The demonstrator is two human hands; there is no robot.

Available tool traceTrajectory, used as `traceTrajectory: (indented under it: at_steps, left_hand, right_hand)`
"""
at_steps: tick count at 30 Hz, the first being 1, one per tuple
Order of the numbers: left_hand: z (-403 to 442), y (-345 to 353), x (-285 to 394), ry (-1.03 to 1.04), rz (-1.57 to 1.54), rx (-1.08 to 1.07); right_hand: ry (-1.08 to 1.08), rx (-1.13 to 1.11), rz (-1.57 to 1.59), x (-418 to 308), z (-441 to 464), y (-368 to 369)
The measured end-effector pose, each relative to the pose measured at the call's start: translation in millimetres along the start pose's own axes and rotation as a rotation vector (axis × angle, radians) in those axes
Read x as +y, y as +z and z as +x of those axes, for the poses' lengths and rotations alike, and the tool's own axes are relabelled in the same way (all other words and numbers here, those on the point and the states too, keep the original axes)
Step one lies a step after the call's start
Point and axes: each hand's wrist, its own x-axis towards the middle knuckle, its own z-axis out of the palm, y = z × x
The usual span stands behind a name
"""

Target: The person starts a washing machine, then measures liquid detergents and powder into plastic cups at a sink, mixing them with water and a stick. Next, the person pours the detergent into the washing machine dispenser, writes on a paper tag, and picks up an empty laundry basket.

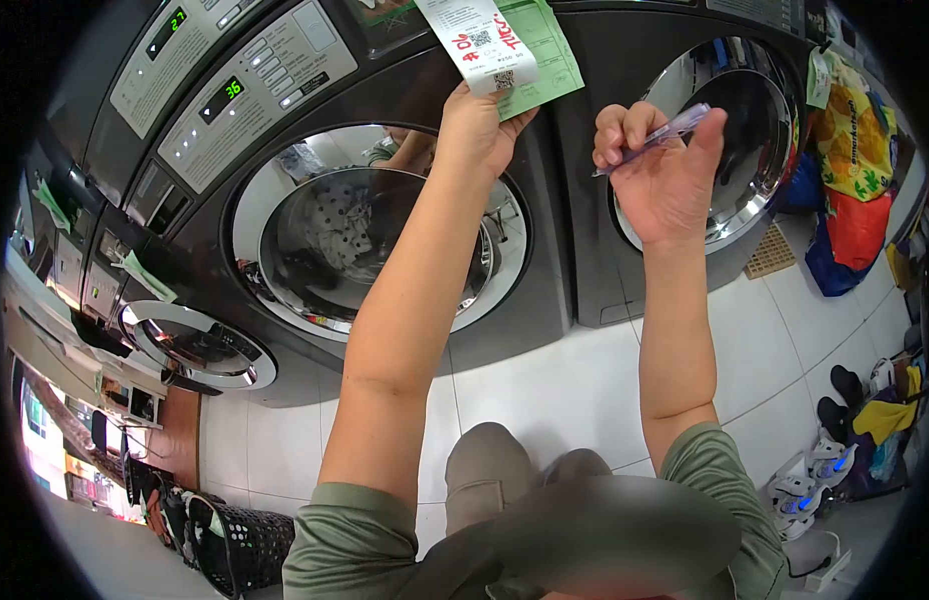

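My left hand grips a green paper slip and a white printed receipt marked with red handwriting and QR codes. Both papers rise in front of a dark grey washing machine. Fingers curled, my right hand holds a clear purple pen before another machine's round door. Behind my left forearm, a closed glass door shows dotted white fabric inside. That machine's display reads 36.
Another front-loader stands at left, near a black laundry basket. Colourful shopping bags hang at right above a woven mat. Shoes, cloths and a white device with blue lights lie at lower right on white tiles.
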Motion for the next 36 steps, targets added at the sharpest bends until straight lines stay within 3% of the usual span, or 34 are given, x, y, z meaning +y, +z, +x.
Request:
traceTrajectory:
  at_steps: [5, 30, 32, 36]
  left_hand:
    - [-13.1, 14.0, -0.3, -0.007, -0.033, -0.034]
    - [-10.1, 33.0, 20.7, -0.078, -0.113, -0.146]
    - [-9.6, 33.2, 21.5, -0.073, -0.117, -0.158]
    - [-11.3, 34.5, 24.0, -0.087, -0.159, -0.192]
  right_hand:
    - [0.01, -0.039, 0.129, -8.8, 3.3, -2.0]
    - [-0.125, -0.251, 0.203, -24.5, 42.8, 36.0]
    - [-0.254, -0.309, 0.155, -19.4, 47.9, 40.0]
    - [-0.298, -0.242, 0.104, -11.2, 59.7, 37.6]
